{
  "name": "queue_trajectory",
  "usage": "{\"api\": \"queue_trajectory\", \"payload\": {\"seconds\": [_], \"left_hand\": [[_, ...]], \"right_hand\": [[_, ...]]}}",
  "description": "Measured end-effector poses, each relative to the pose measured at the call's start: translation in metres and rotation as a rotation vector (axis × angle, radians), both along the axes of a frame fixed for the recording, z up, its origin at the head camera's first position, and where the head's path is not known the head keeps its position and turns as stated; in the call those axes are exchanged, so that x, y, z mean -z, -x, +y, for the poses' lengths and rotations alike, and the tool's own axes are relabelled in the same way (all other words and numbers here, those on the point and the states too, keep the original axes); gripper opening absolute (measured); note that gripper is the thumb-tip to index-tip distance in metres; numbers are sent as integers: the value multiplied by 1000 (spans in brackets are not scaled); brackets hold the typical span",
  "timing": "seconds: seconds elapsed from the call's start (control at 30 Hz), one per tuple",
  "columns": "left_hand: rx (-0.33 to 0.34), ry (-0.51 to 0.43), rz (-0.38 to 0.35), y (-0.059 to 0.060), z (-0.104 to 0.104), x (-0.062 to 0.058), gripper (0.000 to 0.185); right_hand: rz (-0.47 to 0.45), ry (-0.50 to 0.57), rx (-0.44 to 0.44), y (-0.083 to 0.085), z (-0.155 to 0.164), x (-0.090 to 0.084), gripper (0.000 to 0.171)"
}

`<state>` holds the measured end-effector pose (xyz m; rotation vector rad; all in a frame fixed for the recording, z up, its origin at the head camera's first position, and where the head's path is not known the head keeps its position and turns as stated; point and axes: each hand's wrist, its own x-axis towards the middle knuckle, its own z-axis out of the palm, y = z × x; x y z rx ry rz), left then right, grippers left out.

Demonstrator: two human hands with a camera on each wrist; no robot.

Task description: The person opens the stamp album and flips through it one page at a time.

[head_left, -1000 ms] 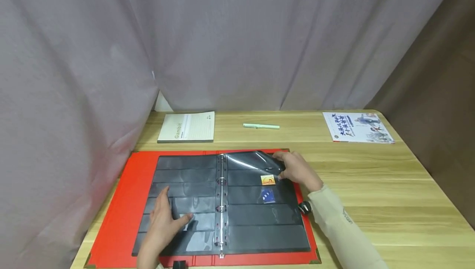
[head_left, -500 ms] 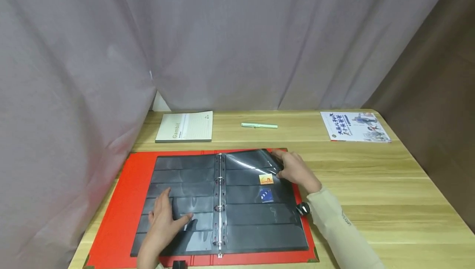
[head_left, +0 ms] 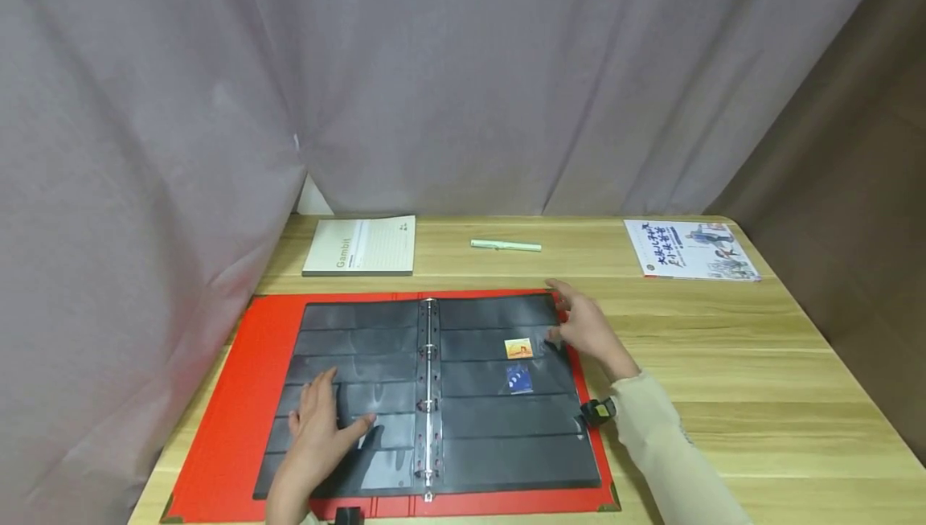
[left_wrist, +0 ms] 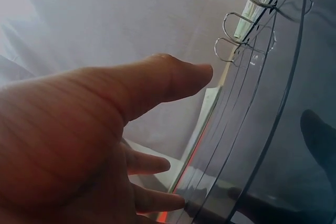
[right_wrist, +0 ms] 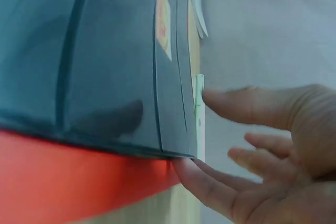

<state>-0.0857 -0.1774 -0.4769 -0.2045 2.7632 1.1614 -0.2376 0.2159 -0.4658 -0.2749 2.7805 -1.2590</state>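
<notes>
One left hand [head_left: 316, 424] and one right hand [head_left: 589, 332] are counted. One red binder [head_left: 227, 404] is recorded, with four metal rings [head_left: 428, 406], one left page [head_left: 362, 344] and one right page [head_left: 517, 461]. Two stamps [head_left: 519, 379] are tallied on the right page. On the far side of one table [head_left: 723, 364], one notebook [head_left: 362, 248], one pen [head_left: 506, 246] and one booklet [head_left: 690, 250] are listed.

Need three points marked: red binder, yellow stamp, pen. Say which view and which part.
Red binder [head_left: 235, 388]: head view, on the bare left cover.
Yellow stamp [head_left: 518, 349]: head view, middle of its face.
Pen [head_left: 506, 246]: head view, middle of its length.
</notes>
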Motion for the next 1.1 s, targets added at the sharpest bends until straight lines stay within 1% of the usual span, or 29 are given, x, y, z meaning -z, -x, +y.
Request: {"api": "queue_trajectory", "payload": {"seconds": [0.17, 0.23, 0.33, 0.43, 0.53, 0.7, 0.97, 1.1], "left_hand": [[12, 0, 7, 0, 0, -1, 95], [12, 6, 24, 1, 1, -1, 96], [10, 9, 27, 1, 1, -1, 94], [10, 15, 20, 0, 2, -2, 94], [12, 22, 11, 0, 2, -3, 94], [15, 23, 8, 0, 2, -3, 93], [24, 17, -10, 0, 1, -3, 92], [20, 25, -5, -1, 1, -4, 91]], "right_hand": [[-62, 140, 75, 0, 5, 0, 87], [-71, 165, 92, -1, 7, 0, 85], [-72, 182, 98, -4, 8, -2, 84], [-83, 208, 86, -8, 8, -6, 82], [-117, 236, 57, -15, 8, -11, 80], [-148, 213, -14, -26, 11, -16, 77], [-187, 203, -80, -43, 20, -15, 70], [-244, 262, -104, -46, 24, -12, 71]]}}
